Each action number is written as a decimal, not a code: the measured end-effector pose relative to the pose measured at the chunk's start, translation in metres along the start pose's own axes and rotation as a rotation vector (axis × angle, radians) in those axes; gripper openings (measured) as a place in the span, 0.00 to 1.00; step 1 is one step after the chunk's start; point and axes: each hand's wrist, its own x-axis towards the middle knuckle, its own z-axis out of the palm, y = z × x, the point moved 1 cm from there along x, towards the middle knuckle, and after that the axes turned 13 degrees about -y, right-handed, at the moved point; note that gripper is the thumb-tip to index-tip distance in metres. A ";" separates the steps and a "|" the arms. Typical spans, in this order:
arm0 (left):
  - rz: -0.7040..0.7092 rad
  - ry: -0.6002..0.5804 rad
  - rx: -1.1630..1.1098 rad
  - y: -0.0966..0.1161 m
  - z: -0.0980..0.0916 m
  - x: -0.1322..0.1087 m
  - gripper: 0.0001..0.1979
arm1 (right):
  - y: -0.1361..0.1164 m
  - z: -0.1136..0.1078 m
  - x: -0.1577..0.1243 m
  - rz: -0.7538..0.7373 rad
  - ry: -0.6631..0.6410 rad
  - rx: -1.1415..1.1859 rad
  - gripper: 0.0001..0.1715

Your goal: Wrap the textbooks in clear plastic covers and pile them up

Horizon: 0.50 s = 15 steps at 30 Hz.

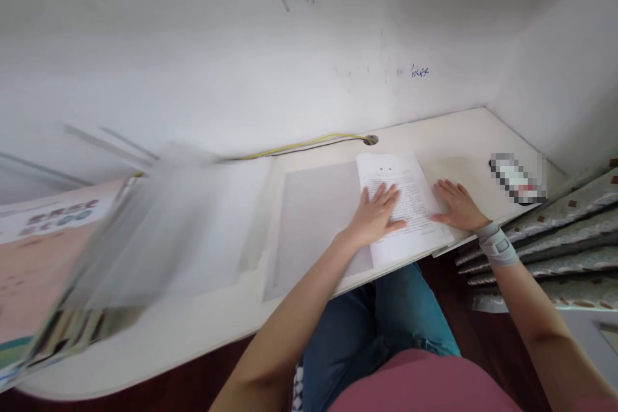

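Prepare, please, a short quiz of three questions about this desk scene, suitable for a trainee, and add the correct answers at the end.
1. True or false: the left hand lies on the printed paper, with its fingers spread.

2. On which side is the grey band worn?
A) left
B) right
C) both

3. Two cables run to the round hole in the desk. What colours are they?

Key:
1. True
2. B
3. Yellow and black
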 end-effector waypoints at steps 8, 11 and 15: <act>-0.678 0.301 -0.115 -0.097 0.050 -0.119 0.39 | -0.073 -0.013 -0.004 -0.185 0.141 -0.166 0.30; -0.674 0.300 -0.107 -0.105 0.061 -0.135 0.38 | -0.100 -0.006 -0.004 -0.253 0.143 -0.204 0.28; -0.756 0.263 0.024 -0.097 0.058 -0.145 0.29 | -0.105 0.008 -0.005 -0.187 0.179 -0.229 0.28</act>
